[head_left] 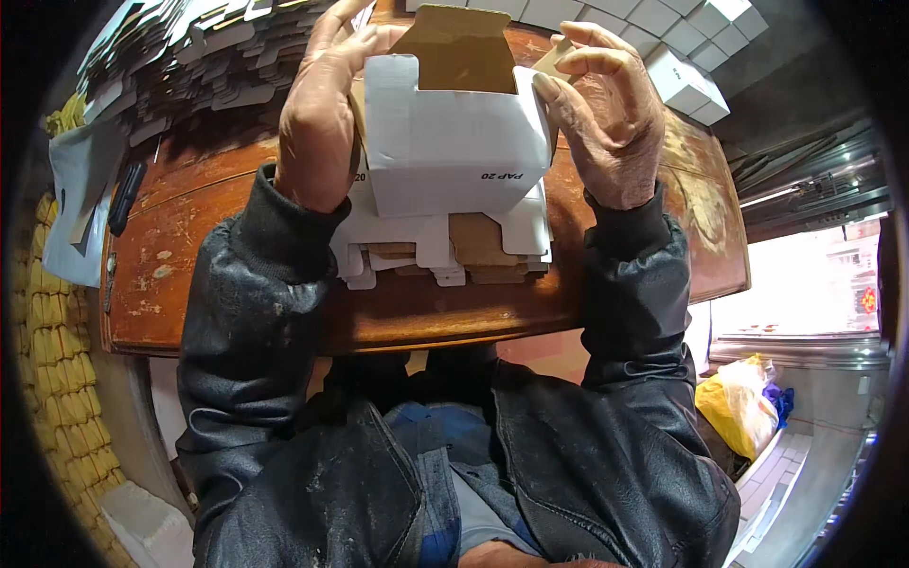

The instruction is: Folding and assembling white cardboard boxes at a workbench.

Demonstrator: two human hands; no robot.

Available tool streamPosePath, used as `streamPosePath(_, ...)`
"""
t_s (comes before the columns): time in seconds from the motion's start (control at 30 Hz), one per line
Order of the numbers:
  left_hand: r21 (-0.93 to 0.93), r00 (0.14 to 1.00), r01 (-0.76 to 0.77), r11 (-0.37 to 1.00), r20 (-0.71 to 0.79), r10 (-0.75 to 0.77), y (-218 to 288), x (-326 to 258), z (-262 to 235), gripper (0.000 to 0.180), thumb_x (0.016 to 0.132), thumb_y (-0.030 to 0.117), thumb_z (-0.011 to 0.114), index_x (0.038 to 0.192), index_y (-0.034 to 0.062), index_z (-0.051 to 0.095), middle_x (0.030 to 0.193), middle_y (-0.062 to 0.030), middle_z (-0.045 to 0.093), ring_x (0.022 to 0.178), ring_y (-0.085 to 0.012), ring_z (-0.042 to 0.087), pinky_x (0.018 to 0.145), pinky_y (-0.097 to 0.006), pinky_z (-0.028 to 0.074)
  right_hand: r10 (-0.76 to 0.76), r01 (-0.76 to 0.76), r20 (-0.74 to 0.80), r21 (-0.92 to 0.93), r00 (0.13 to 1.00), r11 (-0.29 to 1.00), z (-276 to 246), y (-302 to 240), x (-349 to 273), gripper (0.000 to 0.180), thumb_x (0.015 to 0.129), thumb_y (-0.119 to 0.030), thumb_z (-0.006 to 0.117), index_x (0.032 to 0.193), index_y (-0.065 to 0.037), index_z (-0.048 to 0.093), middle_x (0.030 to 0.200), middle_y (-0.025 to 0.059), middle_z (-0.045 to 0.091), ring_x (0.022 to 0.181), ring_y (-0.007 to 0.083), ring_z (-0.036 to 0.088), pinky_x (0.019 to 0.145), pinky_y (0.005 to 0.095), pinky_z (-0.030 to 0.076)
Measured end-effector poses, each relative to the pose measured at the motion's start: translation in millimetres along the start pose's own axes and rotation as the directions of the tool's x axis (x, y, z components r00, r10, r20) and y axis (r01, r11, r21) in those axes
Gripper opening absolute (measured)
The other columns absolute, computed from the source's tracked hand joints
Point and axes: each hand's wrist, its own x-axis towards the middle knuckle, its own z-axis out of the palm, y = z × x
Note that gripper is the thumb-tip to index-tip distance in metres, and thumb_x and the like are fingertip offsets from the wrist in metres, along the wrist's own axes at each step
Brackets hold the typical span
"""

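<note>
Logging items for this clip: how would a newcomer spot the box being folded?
Start at the worn brown wooden table. Above its middle, the left hand and right hand hold a white carton by its sides. Unlike the flat blanks beneath it and the closed boxes behind, it stands half-formed, brown flap up.

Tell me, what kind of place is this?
Probably a small box-folding workshop: both hands hold a half-folded white carton over a worn wooden table, with flat carton blanks piled at the back left and finished white boxes stacked right.

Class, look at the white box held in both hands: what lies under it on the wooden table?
Under the white box lies a stack of flat box blanks, white and brown, on the wooden table. The box hides the stack's far part.
</note>
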Motion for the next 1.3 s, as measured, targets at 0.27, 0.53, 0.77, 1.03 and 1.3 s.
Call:
streamPosePath(0.27,-0.222,0.937,0.347,0.911,0.045,-0.346,22,-2,25,0.055,0.092,0.005,0.05,0.144,0.0035,0.035,0.134,-0.0184,0.051,0.121,-0.0212,0.052,0.104,-0.034,0.043,-0.005,0.006,0.014,-0.07,1.0,0.998,10,8,-9,0.047,0.074,-0.021,0.083,0.112,-0.005,0.06,0.118,0.0158,0.061,0.107,0.0272,0.062,0.09,0.0363,0.052)
streamPosePath(0.53,-0.167,0.94,0.341,0.925,0.051,-0.337,27,0,25,0.048,0.085,-0.001,0.058,0.132,-0.0041,0.045,0.122,-0.0155,0.059,0.113,-0.0193,0.058,0.097,-0.028,0.046,0.087,-0.09,0.033,0.073,0.996,0.993,16,2,-10,0.064,0.075,-0.019,0.083,0.129,-0.002,0.051,0.12,0.0167,0.062,0.107,0.0271,0.064,0.089,0.0366,0.054)
streamPosePath(0.77,-0.085,0.937,0.333,0.939,0.144,-0.319,30,2,23,0.053,0.088,0.003,0.059,0.137,-0.0037,0.041,0.129,-0.0172,0.054,0.123,-0.0222,0.052,0.106,-0.033,0.041,0.08,-0.097,0.113,0.152,0.99,0.984,15,4,-10,0.049,0.082,-0.018,0.075,0.124,-0.001,0.055,0.116,0.0185,0.064,0.107,0.0293,0.065,0.089,0.0391,0.054)
streamPosePath(1.03,0.036,0.928,0.369,0.929,0.036,-0.371,33,1,27,0.05,0.087,0.001,0.062,0.133,-0.0041,0.045,0.127,-0.019,0.056,0.122,-0.0233,0.053,0.104,-0.033,0.044,0.102,-0.117,0.136,0.109,0.985,0.987,13,2,-10,0.044,0.083,-0.021,0.073,0.119,0.0,0.058,0.113,0.0192,0.065,0.107,0.0303,0.065,0.09,0.0393,0.053)
streamPosePath(1.3,-0.18,0.94,0.337,0.924,0.005,-0.342,36,4,29,0.047,0.092,0.03,0.067,0.123,-0.0031,0.055,0.109,-0.0138,0.064,0.104,-0.0209,0.063,0.091,-0.032,0.05,0.083,-0.095,0.089,0.137,0.993,0.986,12,-1,-9,0.041,0.083,-0.016,0.071,0.119,0.0,0.058,0.113,0.0184,0.064,0.105,0.0291,0.065,0.092,0.0376,0.052)
